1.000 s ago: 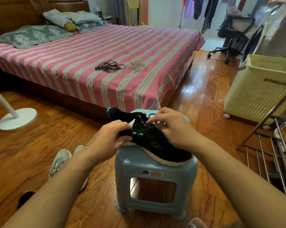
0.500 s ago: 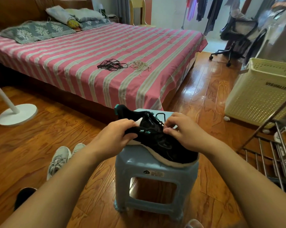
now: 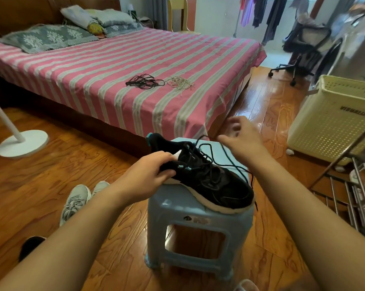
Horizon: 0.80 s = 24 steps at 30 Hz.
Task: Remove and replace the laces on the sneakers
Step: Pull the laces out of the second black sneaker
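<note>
The black sneaker (image 3: 209,179) lies under the left hand (image 3: 144,177), which grips its collar, while the blurred right hand (image 3: 242,139) beyond it pinches the black lace (image 3: 225,152).

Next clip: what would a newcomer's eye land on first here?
The black sneaker on the pale blue stool at centre, its collar gripped by the left hand while the right hand draws a loose black lace up. Behind, two lace bundles, black and beige, lie on the pink striped bed.
</note>
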### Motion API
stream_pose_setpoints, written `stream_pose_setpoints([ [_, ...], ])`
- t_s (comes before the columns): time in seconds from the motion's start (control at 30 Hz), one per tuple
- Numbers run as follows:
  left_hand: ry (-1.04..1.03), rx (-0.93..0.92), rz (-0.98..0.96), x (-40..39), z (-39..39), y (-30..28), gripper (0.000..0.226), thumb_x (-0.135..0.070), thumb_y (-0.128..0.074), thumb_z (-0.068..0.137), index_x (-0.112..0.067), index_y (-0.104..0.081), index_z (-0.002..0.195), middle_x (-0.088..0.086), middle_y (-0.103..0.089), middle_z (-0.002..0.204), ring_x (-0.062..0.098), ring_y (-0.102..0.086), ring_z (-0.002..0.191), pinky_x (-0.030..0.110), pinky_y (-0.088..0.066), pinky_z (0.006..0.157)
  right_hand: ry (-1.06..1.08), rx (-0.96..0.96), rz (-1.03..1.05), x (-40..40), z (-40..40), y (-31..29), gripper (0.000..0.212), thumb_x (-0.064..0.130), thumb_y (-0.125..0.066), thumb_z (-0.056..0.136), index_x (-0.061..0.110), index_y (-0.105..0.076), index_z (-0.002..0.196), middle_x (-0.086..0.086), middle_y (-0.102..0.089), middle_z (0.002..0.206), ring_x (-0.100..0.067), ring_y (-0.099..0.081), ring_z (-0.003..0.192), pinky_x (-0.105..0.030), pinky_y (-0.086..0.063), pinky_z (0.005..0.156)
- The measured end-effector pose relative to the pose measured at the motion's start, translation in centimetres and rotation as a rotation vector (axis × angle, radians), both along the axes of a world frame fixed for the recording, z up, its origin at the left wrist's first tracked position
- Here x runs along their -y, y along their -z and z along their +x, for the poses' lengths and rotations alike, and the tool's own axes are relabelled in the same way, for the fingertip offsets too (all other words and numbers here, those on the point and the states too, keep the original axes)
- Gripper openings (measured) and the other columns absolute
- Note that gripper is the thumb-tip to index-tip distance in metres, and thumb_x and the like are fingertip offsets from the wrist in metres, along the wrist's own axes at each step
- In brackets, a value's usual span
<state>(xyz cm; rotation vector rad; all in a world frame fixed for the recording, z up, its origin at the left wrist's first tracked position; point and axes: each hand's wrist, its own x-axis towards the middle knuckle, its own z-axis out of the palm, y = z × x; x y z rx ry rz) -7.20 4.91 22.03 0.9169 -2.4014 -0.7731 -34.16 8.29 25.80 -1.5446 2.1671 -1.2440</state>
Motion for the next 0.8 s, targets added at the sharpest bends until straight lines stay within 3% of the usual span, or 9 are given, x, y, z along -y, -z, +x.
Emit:
stream_pose_setpoints([
  [0.07,-0.002,-0.002,0.019,0.0,-0.1,0.0,0.023,-0.019,-0.066,0.098,-0.039,-0.062,0.109,-0.018,-0.061,0.103,0.001,-0.059,0.101,0.028,-0.050,0.087,0.113,-0.062,-0.057,-0.4,-0.1,-0.4,0.021,0.023,-0.072,0.085,0.020,-0.062,0.103,-0.001,-0.060,0.105,-0.019,-0.059,0.094,-0.023,-0.042,0.073],
  [0.13,-0.011,-0.006,0.026,0.0,-0.2,0.0,0.021,-0.020,-0.065,0.098,-0.037,-0.063,0.110,-0.017,-0.062,0.103,0.000,-0.059,0.101,0.031,-0.051,0.088,-0.192,-0.130,-0.042,-1.7,0.9,-0.7,0.010,0.026,-0.075,0.086,0.020,-0.069,0.091,0.004,-0.065,0.089,-0.014,-0.060,0.082,-0.022,-0.044,0.067],
  [0.23,-0.014,-0.012,0.020,-0.1,-0.3,0.0,0.020,-0.019,-0.066,0.098,-0.035,-0.063,0.110,-0.016,-0.062,0.103,0.000,-0.059,0.100,0.034,-0.052,0.088,-0.589,-0.394,0.067,-3.5,4.1,0.7,0.015,0.030,-0.080,0.081,0.022,-0.070,0.088,0.010,-0.058,0.085,-0.012,-0.054,0.078,-0.031,-0.047,0.071],
  [0.3,-0.008,0.000,0.014,-0.2,-0.2,0.0,0.020,-0.018,-0.066,0.098,-0.035,-0.063,0.109,-0.016,-0.062,0.102,0.001,-0.059,0.099,0.035,-0.052,0.087,-0.601,-0.528,-0.018,-3.4,5.1,2.0,0.016,0.026,-0.078,0.081,0.018,-0.065,0.085,0.008,-0.055,0.084,-0.017,-0.053,0.080,-0.039,-0.048,0.069],
  [0.4,-0.001,-0.003,0.006,0.2,0.6,0.0,0.024,-0.016,-0.066,0.097,-0.037,-0.065,0.109,-0.016,-0.062,0.101,0.004,-0.060,0.100,0.034,-0.052,0.087,-0.561,-0.522,-0.092,-3.4,2.9,1.9,0.008,0.023,-0.072,0.086,0.018,-0.067,0.083,0.008,-0.057,0.084,-0.016,-0.056,0.080,-0.033,-0.045,0.066],
  [0.53,-0.006,-0.009,0.027,0.6,1.7,0.1,0.025,-0.014,-0.068,0.096,-0.034,-0.068,0.111,-0.013,-0.064,0.102,0.006,-0.061,0.101,0.033,-0.052,0.088,-0.110,-0.292,0.173,-3.6,-5.1,2.7,0.017,0.018,-0.062,0.096,0.020,-0.061,0.080,0.001,-0.058,0.087,-0.021,-0.057,0.087,-0.030,-0.035,0.066],
  [0.6,-0.006,-0.005,0.023,0.4,1.6,0.1,0.024,-0.015,-0.068,0.097,-0.034,-0.067,0.112,-0.013,-0.063,0.103,0.004,-0.060,0.101,0.032,-0.052,0.088,0.038,-0.219,0.220,-4.3,-6.7,2.6,0.012,0.019,-0.061,0.097,0.021,-0.061,0.085,-0.003,-0.063,0.093,-0.022,-0.059,0.087,-0.031,-0.039,0.068],
  [0.7,0.000,-0.016,0.015,0.2,1.1,0.0,0.027,-0.015,-0.067,0.097,-0.038,-0.065,0.112,-0.016,-0.062,0.102,0.003,-0.060,0.102,0.029,-0.051,0.088,-0.192,-0.204,-0.044,-4.9,-2.3,0.8,0.007,0.031,-0.069,0.091,0.025,-0.067,0.094,0.010,-0.061,0.090,-0.009,-0.055,0.082,-0.026,-0.044,0.073],
  [0.8,0.009,-0.016,0.003,0.2,0.9,-0.1,0.030,-0.013,-0.067,0.096,-0.040,-0.064,0.110,-0.019,-0.062,0.101,0.003,-0.060,0.102,0.026,-0.050,0.087,-0.477,-0.527,-0.090,-5.3,4.8,1.3,0.034,0.045,-0.072,0.083,0.019,-0.070,0.105,0.005,-0.061,0.095,-0.016,-0.050,0.092,-0.028,-0.042,0.084],
])
